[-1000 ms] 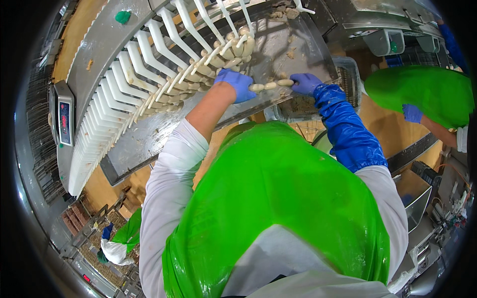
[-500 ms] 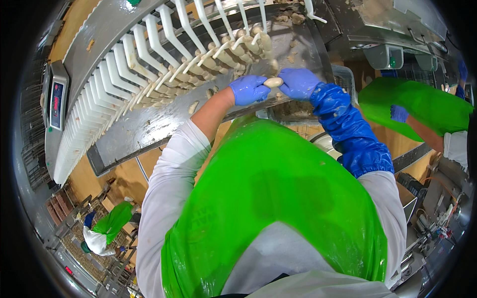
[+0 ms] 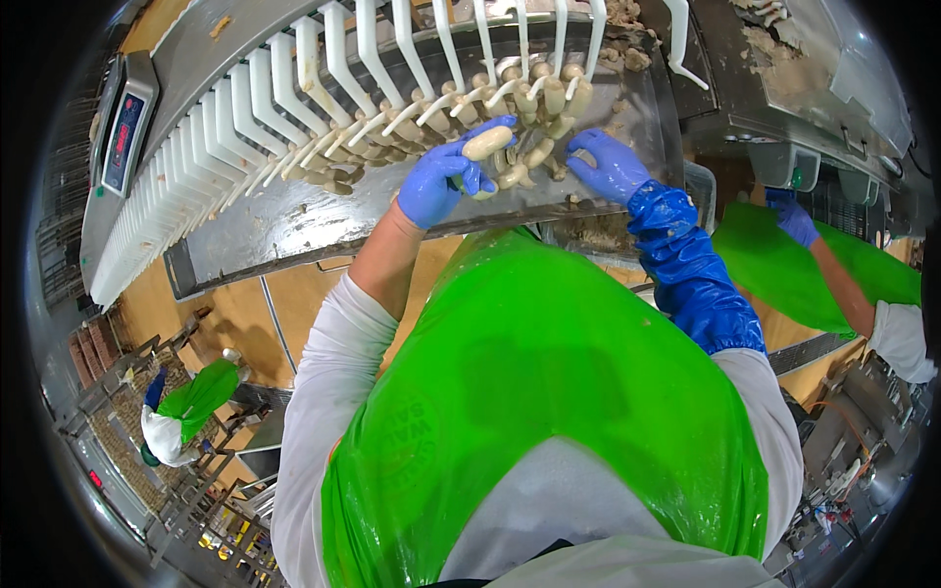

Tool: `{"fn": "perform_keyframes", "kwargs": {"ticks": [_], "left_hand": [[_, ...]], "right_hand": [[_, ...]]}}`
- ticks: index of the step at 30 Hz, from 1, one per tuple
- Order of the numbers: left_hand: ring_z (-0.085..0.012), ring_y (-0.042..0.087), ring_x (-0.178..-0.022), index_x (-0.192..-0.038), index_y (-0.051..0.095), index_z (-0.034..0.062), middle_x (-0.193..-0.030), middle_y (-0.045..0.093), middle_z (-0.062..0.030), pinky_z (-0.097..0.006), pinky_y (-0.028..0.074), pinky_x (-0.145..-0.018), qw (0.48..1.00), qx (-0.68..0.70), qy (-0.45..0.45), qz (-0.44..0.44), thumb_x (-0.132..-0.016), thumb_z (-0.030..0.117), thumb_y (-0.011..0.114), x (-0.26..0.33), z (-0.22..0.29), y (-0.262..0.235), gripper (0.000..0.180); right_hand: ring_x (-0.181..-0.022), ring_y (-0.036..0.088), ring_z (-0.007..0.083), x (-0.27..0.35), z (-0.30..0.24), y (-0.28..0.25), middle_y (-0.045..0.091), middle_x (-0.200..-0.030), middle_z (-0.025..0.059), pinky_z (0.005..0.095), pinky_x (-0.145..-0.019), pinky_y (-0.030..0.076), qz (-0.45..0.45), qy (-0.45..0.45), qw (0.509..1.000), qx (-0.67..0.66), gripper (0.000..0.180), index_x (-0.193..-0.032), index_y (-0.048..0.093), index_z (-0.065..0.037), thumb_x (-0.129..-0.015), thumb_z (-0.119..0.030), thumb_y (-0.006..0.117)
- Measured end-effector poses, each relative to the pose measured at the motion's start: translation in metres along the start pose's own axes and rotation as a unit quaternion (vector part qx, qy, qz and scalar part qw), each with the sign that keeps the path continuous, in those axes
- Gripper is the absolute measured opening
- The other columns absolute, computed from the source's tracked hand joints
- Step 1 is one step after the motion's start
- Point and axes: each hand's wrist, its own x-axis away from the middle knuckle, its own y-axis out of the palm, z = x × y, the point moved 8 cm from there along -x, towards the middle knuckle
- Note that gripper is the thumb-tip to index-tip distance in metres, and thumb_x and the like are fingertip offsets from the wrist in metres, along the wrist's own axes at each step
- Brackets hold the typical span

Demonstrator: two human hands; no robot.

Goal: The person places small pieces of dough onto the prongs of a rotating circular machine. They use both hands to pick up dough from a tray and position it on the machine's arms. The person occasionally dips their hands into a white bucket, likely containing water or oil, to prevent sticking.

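Note:
Pale, plump sausages (image 3: 554, 96) hang in linked bunches from a row of white hooks (image 3: 402, 49) over a metal tray (image 3: 314, 230). My left hand (image 3: 438, 181), in a blue glove, grips a pale sausage (image 3: 487, 143) that sticks up past the fingers. Beside that hand more links (image 3: 514, 176) of the string dangle low over the tray. To the right of them my right hand (image 3: 608, 167), also blue-gloved and with a blue sleeve cover, is open with its fingers curved, touching no sausage that I can see.
Meat scraps (image 3: 635, 59) lie on the tray's right end. A digital scale (image 3: 125, 137) stands at the far left. A grey bin (image 3: 698, 191) sits beyond the tray's right edge. One co-worker in a green apron (image 3: 784, 260) is at the right, another (image 3: 196, 402) at the lower left.
My hands, which met around one sausage, have parted. The left has moved left with a sausage; the right has moved right and opened. The hooks have shifted rightward in view.

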Motion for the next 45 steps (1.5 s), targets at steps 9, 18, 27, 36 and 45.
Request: {"fn": "perform_keyframes", "kwargs": {"ticks": [9, 18, 27, 36, 45], "left_hand": [[-0.0368, 0.063, -0.097, -0.107, 0.059, 0.0036, -0.101, 0.066, -0.0214, -0.043, 0.050, -0.083, 0.795, -0.594, -0.105, -0.063, -0.092, 0.036, 0.048, -0.030, -0.021, 0.052, 0.038], [-0.0346, 0.065, -0.080, -0.095, 0.065, 0.0101, -0.085, 0.068, -0.0139, -0.043, 0.051, -0.075, 0.755, -0.631, -0.106, -0.145, -0.089, 0.032, 0.052, -0.052, -0.042, 0.049, 0.026], [-0.0252, 0.063, -0.072, -0.082, 0.062, 0.0040, -0.077, 0.066, -0.0106, -0.038, 0.049, -0.068, 0.862, -0.484, -0.061, -0.139, -0.091, 0.023, 0.050, -0.054, -0.047, 0.046, 0.025], [-0.0231, 0.053, -0.117, -0.131, 0.051, -0.0059, -0.147, 0.041, -0.0114, -0.034, 0.051, -0.086, 0.995, 0.052, -0.085, 0.000, -0.072, 0.004, 0.048, -0.029, -0.025, 0.027, 0.060], [-0.0231, 0.060, -0.084, -0.091, 0.063, -0.0003, -0.103, 0.064, -0.0186, -0.034, 0.047, -0.081, 0.991, 0.116, -0.011, -0.065, -0.088, 0.016, 0.051, -0.010, 0.011, 0.034, 0.021]], "right_hand": [[-0.089, 0.062, 0.0338, -0.003, -0.123, -0.035, 0.063, -0.096, 0.0149, 0.0444, -0.077, 0.050, 0.049, -0.145, 0.986, 0.069, 0.024, -0.095, 0.063, -0.007, -0.082, -0.026, 0.065], [-0.075, 0.063, 0.0363, 0.018, -0.018, -0.004, 0.065, -0.080, 0.0143, 0.0484, -0.068, 0.049, -0.038, -0.025, 0.986, 0.162, 0.018, -0.088, 0.064, -0.010, -0.086, -0.026, 0.056], [-0.084, 0.066, 0.0336, -0.009, 0.033, 0.024, 0.069, -0.093, 0.0131, 0.0470, -0.073, 0.052, -0.086, 0.099, 0.964, 0.230, 0.028, -0.094, 0.068, -0.012, -0.092, -0.030, 0.047], [-0.099, 0.062, 0.0359, -0.002, 0.135, 0.014, 0.066, -0.107, 0.0177, 0.0432, -0.089, 0.049, -0.050, 0.286, 0.937, 0.193, 0.030, -0.101, 0.067, -0.008, -0.093, -0.031, 0.049], [-0.074, 0.061, 0.0280, 0.022, -0.087, -0.233, 0.065, -0.082, 0.0101, 0.0377, -0.069, 0.049, 0.352, -0.156, 0.908, 0.166, 0.005, -0.082, 0.064, -0.008, -0.084, -0.008, 0.060]]}}
